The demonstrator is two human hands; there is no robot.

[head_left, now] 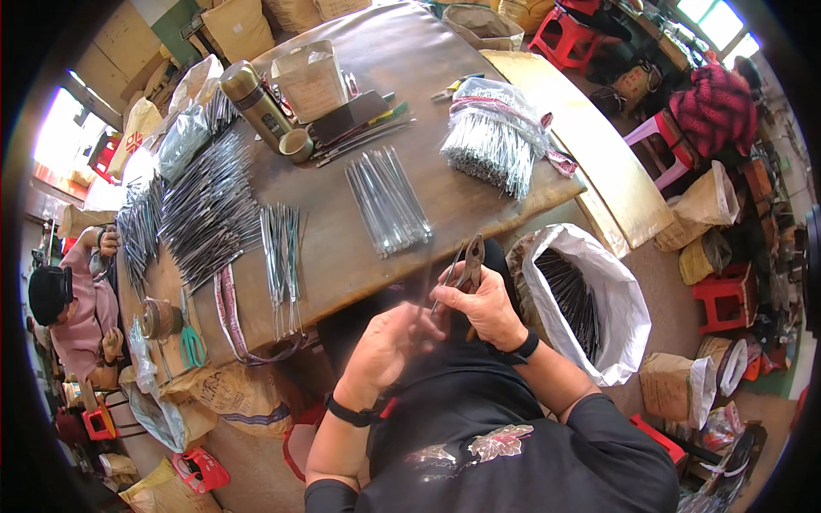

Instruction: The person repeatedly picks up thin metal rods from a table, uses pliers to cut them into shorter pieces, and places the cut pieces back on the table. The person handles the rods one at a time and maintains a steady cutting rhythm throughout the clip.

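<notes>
At the table's near edge my right hand [489, 309] is closed around a pair of pliers [470, 267], their jaws pointing up and away from me. A thin strip seems to lie beside the pliers at the fingertips, too fine to make out. My left hand [392, 340] is close by, its fingers blurred by motion and turned toward the right hand. What it holds, if anything, does not show. Just beyond both hands lies a row of thin silvery metal strips [389, 203], side by side on the table. A smaller group of strips [280, 261] lies to the left.
A large heap of metal strips [205, 205] covers the table's left part. A plastic bag of strips [492, 137] lies far right; a thermos [256, 103] and cup [296, 146] stand farther back. An open white sack [620, 312] is by my right arm. Another person [81, 312] sits left.
</notes>
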